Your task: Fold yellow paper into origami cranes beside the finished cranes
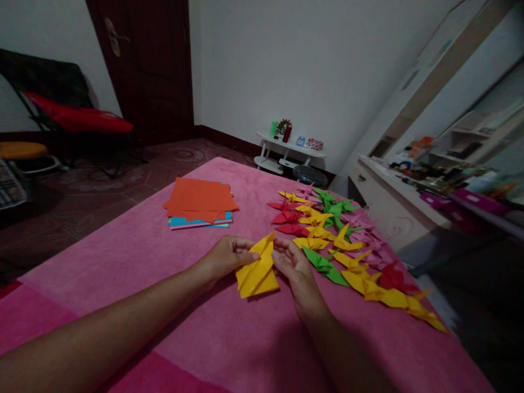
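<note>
A partly folded yellow paper (257, 270) lies on the pink table cover (164, 284) in front of me. My left hand (227, 256) pinches its left upper edge with curled fingers. My right hand (292, 267) grips the paper's right side, fingers bent onto the fold. Both hands touch the same sheet. Just right of my right hand lie rows of finished folded paper cranes (339, 240) in yellow, green, red and pink.
A stack of flat paper squares (200, 203), orange on top with blue and pink beneath, sits further back on the table. Beyond are a chair with a red cushion (77, 117), a dark door (151, 65), a small white shelf (290, 150) and a cluttered desk (409, 185) at right.
</note>
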`<move>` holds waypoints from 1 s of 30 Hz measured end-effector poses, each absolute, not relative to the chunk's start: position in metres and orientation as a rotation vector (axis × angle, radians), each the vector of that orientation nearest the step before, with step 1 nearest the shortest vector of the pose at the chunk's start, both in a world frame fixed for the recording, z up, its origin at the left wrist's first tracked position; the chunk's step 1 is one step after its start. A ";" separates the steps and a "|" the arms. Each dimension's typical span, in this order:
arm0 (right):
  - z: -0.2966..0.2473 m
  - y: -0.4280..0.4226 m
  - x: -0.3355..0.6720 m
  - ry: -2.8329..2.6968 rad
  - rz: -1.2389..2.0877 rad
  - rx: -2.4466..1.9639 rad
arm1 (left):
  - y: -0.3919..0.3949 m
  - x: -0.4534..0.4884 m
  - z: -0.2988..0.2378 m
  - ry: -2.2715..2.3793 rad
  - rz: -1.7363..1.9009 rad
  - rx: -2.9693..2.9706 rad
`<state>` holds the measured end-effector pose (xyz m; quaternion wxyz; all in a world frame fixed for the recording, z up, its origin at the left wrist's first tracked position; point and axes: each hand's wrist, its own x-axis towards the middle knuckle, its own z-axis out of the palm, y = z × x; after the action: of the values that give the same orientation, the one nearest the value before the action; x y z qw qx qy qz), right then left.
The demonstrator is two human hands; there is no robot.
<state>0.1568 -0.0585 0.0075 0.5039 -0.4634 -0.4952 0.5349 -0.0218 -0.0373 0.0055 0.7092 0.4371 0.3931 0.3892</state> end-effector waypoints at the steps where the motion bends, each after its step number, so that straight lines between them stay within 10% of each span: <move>1: 0.006 -0.057 0.157 -1.234 1.285 -1.091 | -0.039 -0.021 0.005 0.868 0.828 0.994; 30: 0.000 -0.064 0.145 -1.233 1.066 -1.132 | -0.056 0.000 -0.001 1.026 0.981 1.159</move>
<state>0.1448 -0.0636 -0.0001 0.5468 -0.4775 -0.5204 0.4496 -0.0003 -0.0558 -0.0011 0.6087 0.5017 0.4441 0.4248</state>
